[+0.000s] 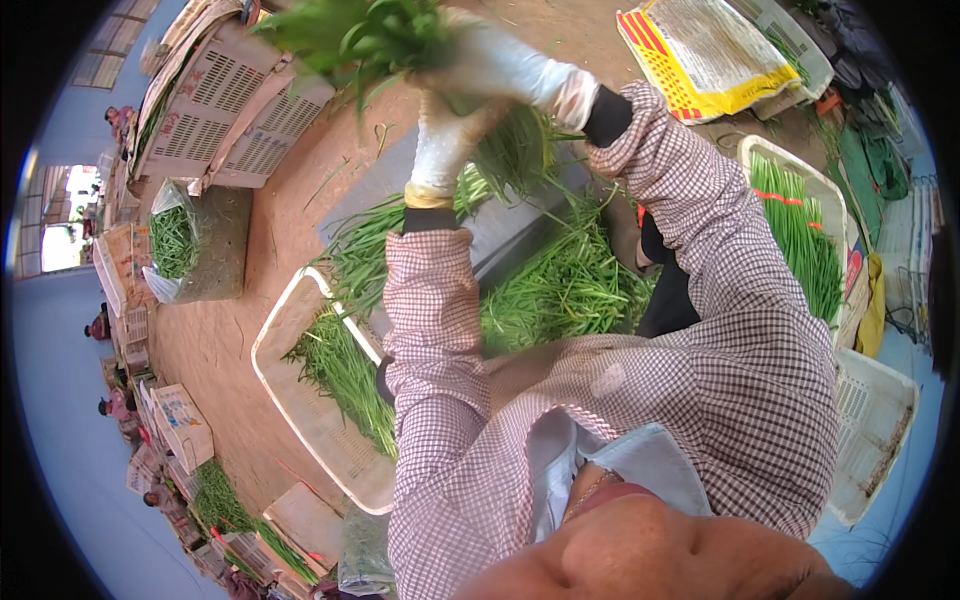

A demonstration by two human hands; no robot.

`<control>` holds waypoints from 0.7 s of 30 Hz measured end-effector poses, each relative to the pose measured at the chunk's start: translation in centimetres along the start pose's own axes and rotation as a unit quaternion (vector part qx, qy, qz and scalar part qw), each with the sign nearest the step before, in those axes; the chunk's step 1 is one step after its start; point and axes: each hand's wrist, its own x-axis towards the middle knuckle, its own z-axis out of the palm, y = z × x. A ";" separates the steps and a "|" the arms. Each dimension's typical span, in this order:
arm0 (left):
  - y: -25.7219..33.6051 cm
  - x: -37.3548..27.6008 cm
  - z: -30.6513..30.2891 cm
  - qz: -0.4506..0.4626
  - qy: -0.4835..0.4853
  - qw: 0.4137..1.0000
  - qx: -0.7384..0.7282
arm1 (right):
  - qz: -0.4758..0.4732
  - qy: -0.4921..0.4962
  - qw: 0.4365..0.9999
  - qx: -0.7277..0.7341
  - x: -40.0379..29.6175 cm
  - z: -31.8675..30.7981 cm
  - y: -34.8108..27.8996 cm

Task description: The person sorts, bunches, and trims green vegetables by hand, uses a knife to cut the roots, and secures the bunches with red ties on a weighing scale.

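Note:
My left hand (441, 146), in a whitish glove with a yellow cuff, is raised beyond the grey board (375, 176) and grips a bunch of long green leafy stalks (517, 150). My right hand (495, 64), gloved too and blurred, closes on the same bunch just above it. The bunch's blurred leafy end (360, 34) points to the upper left; the fingertips are partly hidden. Loose stalks (367, 232) lie across the board's left part, and a heap of cut greens (570, 285) lies between the board and my body.
A white plastic crate (281, 319) with greens stands at left, another crate (846, 202) with red-banded bundles (799, 225) at right. Stacked crates (225, 97) and a bag of greens (172, 240) are farther left. A printed sack (697, 60) lies at upper right. Several people are far left.

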 end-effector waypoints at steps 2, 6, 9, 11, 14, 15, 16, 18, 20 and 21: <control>-0.2 -1.4 0.6 -0.028 -0.006 0.999 -0.041 | 0.019 -0.029 0.990 -0.135 -1.2 0.2 -2.5; -3.2 -5.5 0.8 0.057 0.199 0.977 -0.058 | -0.012 -0.067 0.996 -0.049 -4.9 0.8 -7.1; 3.3 -9.6 0.5 -0.030 0.263 0.919 -0.292 | -0.031 0.076 0.994 0.076 -11.2 -2.3 -9.8; 1.6 -11.5 -2.1 -0.022 0.301 0.882 -0.361 | -0.009 0.124 0.991 -0.054 -16.9 -2.6 -10.9; 1.2 -15.1 -3.7 -0.064 0.338 0.856 -0.386 | 0.040 0.065 0.988 -0.134 -22.7 1.7 -11.9; 1.6 -16.4 -3.6 -0.067 0.351 0.849 -0.388 | 0.071 0.051 0.974 -0.208 -24.0 4.0 -12.2; 2.0 -17.0 -3.3 -0.069 0.361 0.842 -0.395 | 0.082 0.041 0.977 -0.194 -24.6 5.2 -12.0; 2.1 -18.7 -3.7 -0.087 0.389 0.816 -0.418 | 0.071 0.074 0.980 -0.172 -25.0 7.2 -11.9; 1.9 -21.0 -4.8 -0.054 0.377 0.793 -0.476 | 0.135 0.123 0.982 0.044 -25.5 8.6 -12.1; 1.7 -22.6 -5.8 -0.024 0.394 0.783 -0.480 | 0.165 0.140 0.963 0.158 -25.6 9.5 -12.6</control>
